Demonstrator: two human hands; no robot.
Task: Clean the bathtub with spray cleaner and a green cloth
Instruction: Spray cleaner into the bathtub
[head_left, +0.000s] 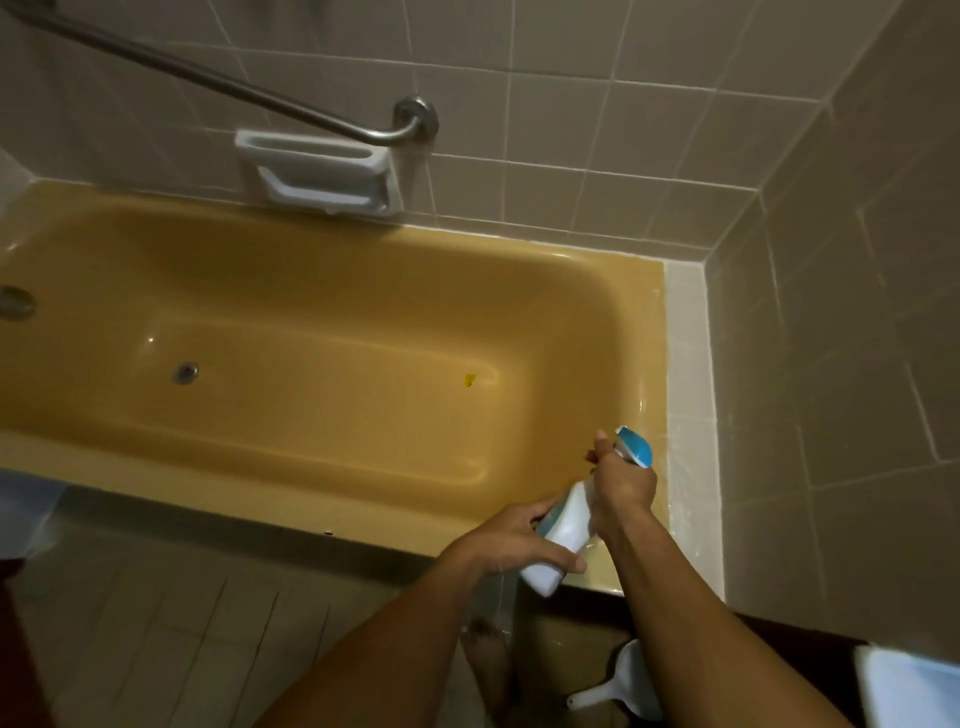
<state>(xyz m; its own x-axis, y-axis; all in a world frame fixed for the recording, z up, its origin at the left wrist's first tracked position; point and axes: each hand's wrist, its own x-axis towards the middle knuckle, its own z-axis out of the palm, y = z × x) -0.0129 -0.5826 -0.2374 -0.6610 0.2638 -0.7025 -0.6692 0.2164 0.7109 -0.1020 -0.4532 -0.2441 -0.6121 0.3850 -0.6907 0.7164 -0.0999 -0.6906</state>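
Forearms fill the bottom of the view, both hands on one spray bottle (563, 530). My left hand (511, 540) is wrapped round the white body, thumb under the base. My right hand (621, 483) is curled round the neck below the blue spray head, one finger sticking up. Can't tell if any finger is on the trigger.

Bottle is tilted over the near right corner of the bathtub (208, 483), head end over the basin.

Step, my read: spray stage, probably just getting the sprayer ready. No foam visible on the tub. Wiping not started.

Next move: aim the head down the basin, pull the trigger, cover floor and walls. A yellow speck (469, 380) on the tub floor looks like a spot to hit. Then I need the green cloth, which isn't in view, so I'll have to fetch it.

Counts:
- spray bottle: 1
- green cloth: 0 seen
- bathtub: 1, drain (185, 372): 1, overflow plate (15, 301): 1
- soap dish (317, 174): 1, grab bar (208, 78): 1
- white scoop (618, 686) on the floor by my bare foot (488, 660): 1
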